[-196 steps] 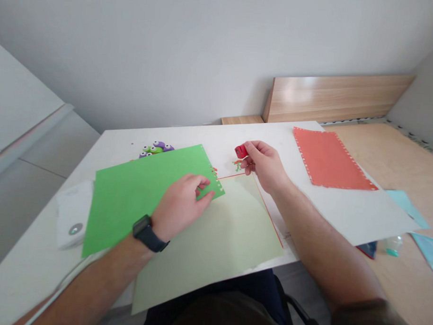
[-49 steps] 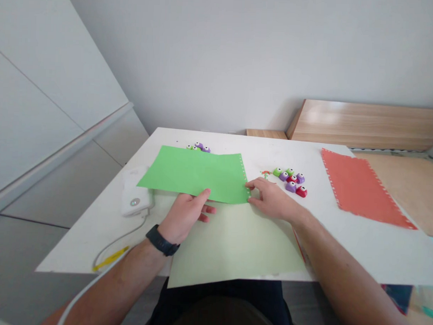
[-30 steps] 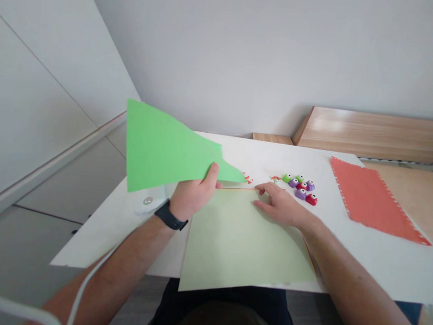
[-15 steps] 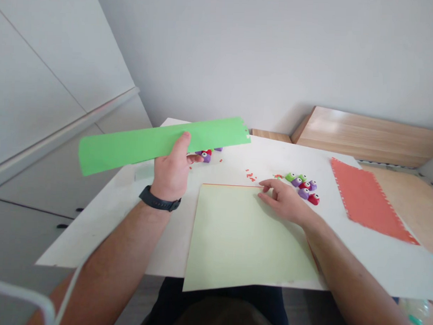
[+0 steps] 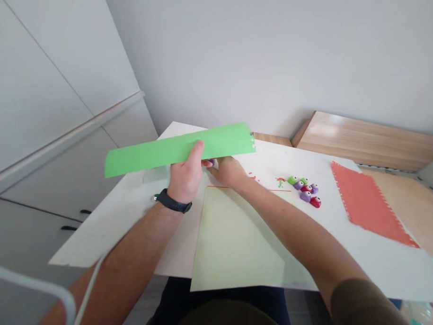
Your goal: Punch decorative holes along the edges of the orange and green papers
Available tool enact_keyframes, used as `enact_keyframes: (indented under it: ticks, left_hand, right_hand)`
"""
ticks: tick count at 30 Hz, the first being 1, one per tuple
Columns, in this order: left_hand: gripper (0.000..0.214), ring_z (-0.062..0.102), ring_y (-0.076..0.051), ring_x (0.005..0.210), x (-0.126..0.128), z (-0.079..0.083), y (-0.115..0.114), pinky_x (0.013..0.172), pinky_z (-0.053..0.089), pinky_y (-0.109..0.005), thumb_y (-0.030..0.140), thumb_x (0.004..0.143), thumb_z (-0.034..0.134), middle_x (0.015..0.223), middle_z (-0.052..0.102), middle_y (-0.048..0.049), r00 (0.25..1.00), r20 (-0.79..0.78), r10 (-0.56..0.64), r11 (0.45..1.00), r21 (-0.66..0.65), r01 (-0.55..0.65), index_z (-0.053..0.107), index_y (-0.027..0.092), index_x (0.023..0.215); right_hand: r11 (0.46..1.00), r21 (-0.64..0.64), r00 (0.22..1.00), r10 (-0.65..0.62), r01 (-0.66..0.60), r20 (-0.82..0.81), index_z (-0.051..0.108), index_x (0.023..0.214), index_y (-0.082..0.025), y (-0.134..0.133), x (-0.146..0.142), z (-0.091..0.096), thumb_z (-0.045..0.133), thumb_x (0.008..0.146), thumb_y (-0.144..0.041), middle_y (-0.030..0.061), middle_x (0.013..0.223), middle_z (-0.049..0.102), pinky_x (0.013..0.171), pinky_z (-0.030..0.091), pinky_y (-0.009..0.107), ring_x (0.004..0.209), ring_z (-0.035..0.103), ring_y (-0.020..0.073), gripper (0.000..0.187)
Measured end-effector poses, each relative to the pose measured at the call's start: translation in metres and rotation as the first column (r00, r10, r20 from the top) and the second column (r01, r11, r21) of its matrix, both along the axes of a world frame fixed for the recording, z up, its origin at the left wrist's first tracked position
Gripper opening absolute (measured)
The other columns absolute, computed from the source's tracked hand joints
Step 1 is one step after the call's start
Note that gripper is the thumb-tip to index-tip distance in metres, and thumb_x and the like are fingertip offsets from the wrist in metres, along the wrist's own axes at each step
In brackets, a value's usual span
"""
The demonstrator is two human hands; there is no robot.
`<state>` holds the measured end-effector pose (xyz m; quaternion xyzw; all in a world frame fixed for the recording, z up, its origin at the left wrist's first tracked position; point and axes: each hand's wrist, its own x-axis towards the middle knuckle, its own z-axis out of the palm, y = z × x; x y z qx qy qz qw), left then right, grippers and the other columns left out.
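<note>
My left hand [image 5: 187, 178], with a dark watch at the wrist, is closed on a long green paper sheet [image 5: 149, 155]. Its thumb lies on top. Small notches are cut along the sheet's right end. My right hand [image 5: 230, 172] reaches across, beneath the green sheet and close to my left fingertips. A purple craft punch [image 5: 212, 161] shows partly beside its thumb; most of this hand's fingers are hidden, so I cannot tell whether it grips the punch. Below my right forearm lies a pale yellow-green sheet [image 5: 231, 248] with a thin red edge behind it.
Several green, purple and red punches [image 5: 306, 188] stand right of centre, near small red and green paper bits [image 5: 280, 181]. A red sheet [image 5: 369, 201] with notched edges lies at the right of the white table [image 5: 344, 262]. A white cable [image 5: 95, 277] crosses at lower left.
My right hand has moved left from the pale sheet's far edge to beneath the green sheet. My left hand and the green sheet have shifted slightly right in view.
</note>
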<state>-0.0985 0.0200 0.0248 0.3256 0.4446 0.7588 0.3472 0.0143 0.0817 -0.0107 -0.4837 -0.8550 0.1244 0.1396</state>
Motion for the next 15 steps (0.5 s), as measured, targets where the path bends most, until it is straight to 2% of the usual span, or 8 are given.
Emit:
enact_keyframes:
  ticks: [3, 7, 10, 15]
  left_hand:
    - [0.034, 0.068, -0.016, 0.060, 0.000, -0.004, 0.001, 0.050, 0.057, -0.027, 0.049, 0.076, 0.081, 0.089, 0.077, -0.0056, 0.999, -0.021, 0.024, 1.000, -0.012, -0.025, 0.075, 0.017, 0.084]
    - [0.036, 0.069, -0.017, 0.062, 0.001, -0.005, 0.001, 0.050, 0.057, -0.026, 0.050, 0.078, 0.080, 0.094, 0.078, -0.0073, 0.999, -0.048, 0.018, 1.000, -0.016, -0.019, 0.076, 0.016, 0.088]
    - [0.036, 0.070, -0.017, 0.063, 0.001, -0.006, 0.000, 0.050, 0.057, -0.026, 0.050, 0.078, 0.080, 0.097, 0.078, -0.0074, 0.998, -0.065, 0.006, 1.000, 0.000, -0.006, 0.077, 0.016, 0.090]
    - [0.033, 0.070, -0.017, 0.064, 0.001, -0.006, -0.002, 0.051, 0.058, -0.027, 0.047, 0.079, 0.081, 0.093, 0.078, -0.0068, 0.999, -0.053, -0.009, 1.000, 0.009, 0.009, 0.077, 0.016, 0.089]
  right_hand:
    - [1.000, 0.007, 1.000, -0.011, 0.011, 0.002, 0.068, 0.133, -0.023, 0.014, -0.017, -0.006, 0.047, 0.103, -0.032, 0.0123, 0.137, 0.069, 0.109, 0.048, 0.042, 0.126, 0.064, 0.0306, 0.038]
    - [1.000, 0.023, 1.000, -0.016, 0.016, 0.003, 0.064, 0.140, -0.025, 0.019, -0.022, -0.009, 0.045, 0.103, -0.032, 0.0085, 0.149, 0.062, 0.115, 0.044, 0.044, 0.136, 0.057, 0.0300, 0.042]
    - [0.999, 0.030, 1.000, -0.015, 0.015, -0.002, 0.062, 0.144, -0.024, 0.017, -0.022, -0.009, 0.046, 0.103, -0.031, 0.0091, 0.153, 0.059, 0.115, 0.044, 0.044, 0.138, 0.056, 0.0300, 0.044]
    - [0.998, 0.049, 0.999, -0.023, 0.024, -0.035, 0.070, 0.130, -0.017, 0.008, -0.009, -0.010, 0.049, 0.102, -0.026, 0.0157, 0.141, 0.068, 0.113, 0.044, 0.041, 0.130, 0.062, 0.0301, 0.036]
